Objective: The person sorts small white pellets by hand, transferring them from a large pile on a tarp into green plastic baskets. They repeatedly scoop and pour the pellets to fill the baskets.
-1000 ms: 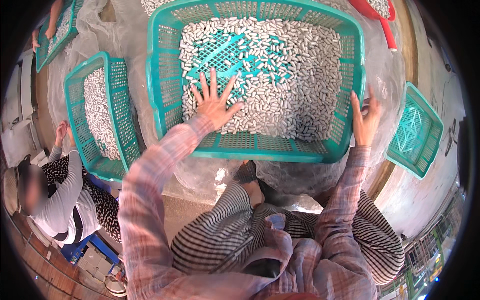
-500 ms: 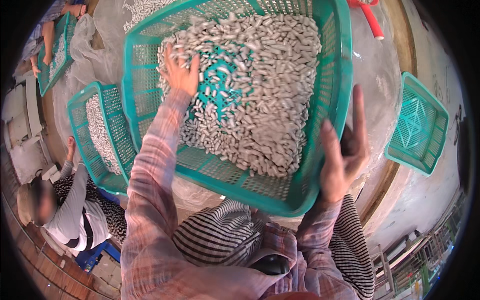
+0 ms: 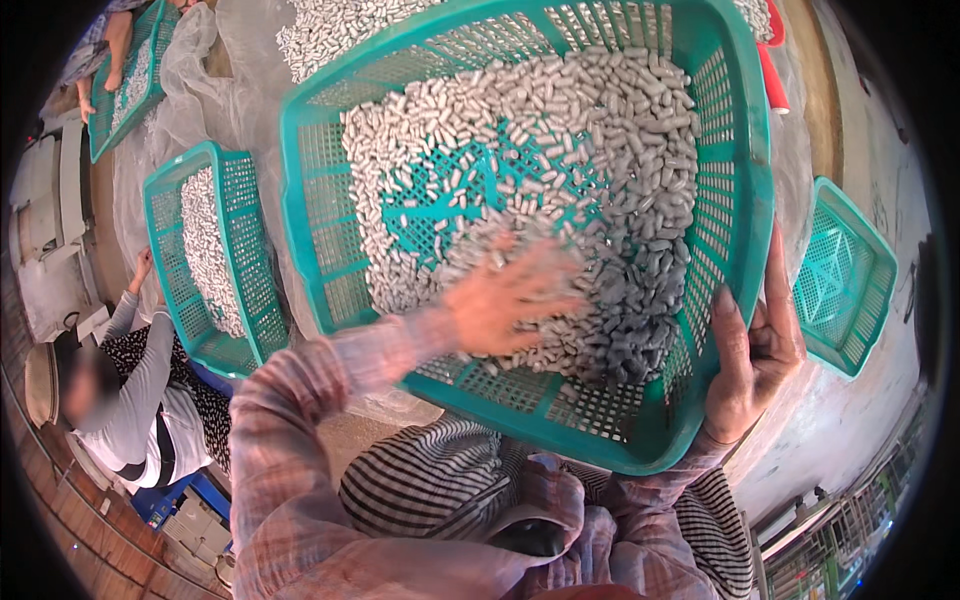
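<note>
A large green plastic basket [image 3: 740, 190] tilts in front of me, its slotted floor partly covered by many small grey-white capsule-shaped pieces [image 3: 640, 150]. Over the lower middle of these pieces, my left hand [image 3: 510, 300] lies with spread fingers, somewhat blurred, touching them. A thinned patch of bare green floor shows just above it. At the basket's lower right side my right hand [image 3: 750, 365] grips the rim, thumb toward the inside and the other fingers bent along the outer wall.
A smaller green basket [image 3: 240, 230] of similar pieces stands left, beside a seated person [image 3: 150, 400]. Another person's arm [image 3: 117, 45] reaches to a basket [image 3: 150, 70] at far left. Loose pieces [image 3: 340, 30] lie on plastic sheeting behind. A green basket [image 3: 850, 270] stands right, near a red handle [image 3: 772, 80].
My left hand has swept right and nearer across the pieces, shifting the thinned patch. My right hand has closed onto the rim. The large basket now sits further right in view.
</note>
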A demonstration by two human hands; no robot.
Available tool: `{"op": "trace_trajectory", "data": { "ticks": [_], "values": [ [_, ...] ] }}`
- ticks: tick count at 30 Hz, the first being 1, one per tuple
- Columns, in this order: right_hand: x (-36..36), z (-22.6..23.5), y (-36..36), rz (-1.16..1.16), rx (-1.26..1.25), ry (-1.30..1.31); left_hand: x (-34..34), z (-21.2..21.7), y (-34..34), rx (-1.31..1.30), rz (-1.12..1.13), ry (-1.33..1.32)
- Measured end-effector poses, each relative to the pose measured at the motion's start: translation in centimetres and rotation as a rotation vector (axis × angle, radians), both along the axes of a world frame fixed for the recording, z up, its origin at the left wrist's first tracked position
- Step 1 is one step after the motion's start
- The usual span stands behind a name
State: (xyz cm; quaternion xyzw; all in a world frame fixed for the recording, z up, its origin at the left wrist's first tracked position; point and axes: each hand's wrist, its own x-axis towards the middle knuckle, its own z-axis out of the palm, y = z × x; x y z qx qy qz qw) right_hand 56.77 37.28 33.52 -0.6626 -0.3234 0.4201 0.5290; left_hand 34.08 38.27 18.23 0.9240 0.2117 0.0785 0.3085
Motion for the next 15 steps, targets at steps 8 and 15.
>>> {"op": "trace_trajectory", "data": {
  "ticks": [8, 15],
  "values": [
    [-0.3, -1.6, -0.6, 0.028, 0.1, -0.04, 1.4, -4.8, 12.5, 0.324, 0.83, -0.247],
    [-0.5, -1.2, -0.3, -0.021, 0.046, -0.095, 9.0, 0.8, 3.2, 0.01, 0.211, -0.168]
  ]
}}
